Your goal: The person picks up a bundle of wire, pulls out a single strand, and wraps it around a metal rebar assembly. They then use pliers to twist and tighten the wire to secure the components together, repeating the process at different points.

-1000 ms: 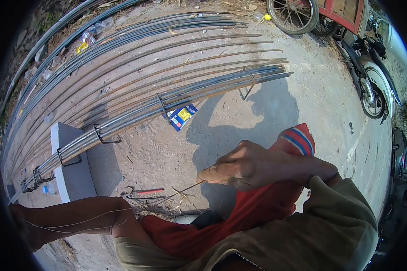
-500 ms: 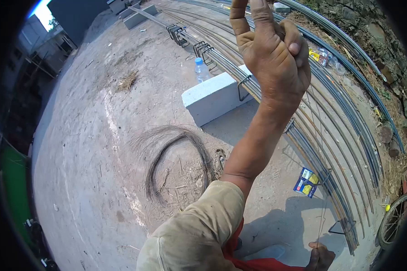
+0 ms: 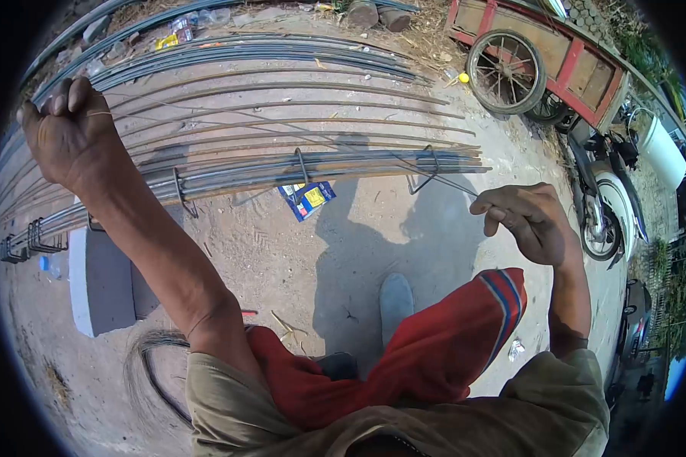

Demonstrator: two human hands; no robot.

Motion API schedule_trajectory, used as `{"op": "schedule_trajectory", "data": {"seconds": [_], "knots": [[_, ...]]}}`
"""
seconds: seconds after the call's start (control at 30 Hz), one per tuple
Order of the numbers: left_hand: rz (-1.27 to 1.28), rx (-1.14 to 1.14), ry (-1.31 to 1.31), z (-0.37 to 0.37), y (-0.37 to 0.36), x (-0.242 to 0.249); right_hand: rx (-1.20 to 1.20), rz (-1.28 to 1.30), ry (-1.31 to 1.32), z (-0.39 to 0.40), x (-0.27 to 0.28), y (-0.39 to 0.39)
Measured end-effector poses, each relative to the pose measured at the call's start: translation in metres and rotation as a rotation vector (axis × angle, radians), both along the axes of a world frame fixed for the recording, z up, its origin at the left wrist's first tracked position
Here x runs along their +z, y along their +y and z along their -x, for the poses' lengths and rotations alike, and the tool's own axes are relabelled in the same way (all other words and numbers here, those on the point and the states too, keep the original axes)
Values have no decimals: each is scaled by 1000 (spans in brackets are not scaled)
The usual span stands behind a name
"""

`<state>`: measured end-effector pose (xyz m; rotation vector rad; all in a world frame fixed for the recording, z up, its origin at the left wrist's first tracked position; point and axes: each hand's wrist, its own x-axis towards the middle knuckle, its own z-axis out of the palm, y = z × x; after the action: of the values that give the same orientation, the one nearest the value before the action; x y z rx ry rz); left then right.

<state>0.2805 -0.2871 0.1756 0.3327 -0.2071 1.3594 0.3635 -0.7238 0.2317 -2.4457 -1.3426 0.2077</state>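
Note:
A thin metal wire [image 3: 459, 186] runs across the view between my two hands, in what look like two strands near the right one. My left hand [image 3: 70, 137] is raised at the far left, its fingers curled closed on the wire's end. On the other side my right hand [image 3: 532, 222] pinches the wire between thumb and fingertips. Below the wire lies a bundle of steel bars [image 3: 373, 161] with bent square stirrups [image 3: 300, 164] around it. A loose coil of thin wire [image 3: 154, 373] rests on the ground by my left sleeve, partly hidden.
A pale concrete block [image 3: 99, 282] supports the bars, beside a water bottle [image 3: 51, 264]. A blue and yellow packet [image 3: 306, 199] lies on the ground. More long rods [image 3: 320, 85] stretch behind. A wooden cart [image 3: 568, 53] and a motorbike [image 3: 608, 206] stand at right.
My view has swung right and down toward the bar ends and cart. The right hand has risen from the bottom edge, and the wire now spans widely between both hands.

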Motion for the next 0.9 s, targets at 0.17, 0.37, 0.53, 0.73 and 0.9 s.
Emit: {"op": "schedule_trajectory", "data": {"seconds": [0.17,0.37,0.53,0.73,0.9], "knots": [[-76,238,177,-26,-43,0,98,103,18,-11,-18,-15],[-106,-401,38,-43,-70,-1,159,134,106,-51,-89,-36],[-87,-636,147,-79,-125,-24,-42,265,203,-79,-118,-73],[-103,-778,508,-97,-267,-36,28,-220,296,-55,-110,-44],[-41,-749,617,-122,-315,-45,-262,-644,629,-38,-122,-17]]}}
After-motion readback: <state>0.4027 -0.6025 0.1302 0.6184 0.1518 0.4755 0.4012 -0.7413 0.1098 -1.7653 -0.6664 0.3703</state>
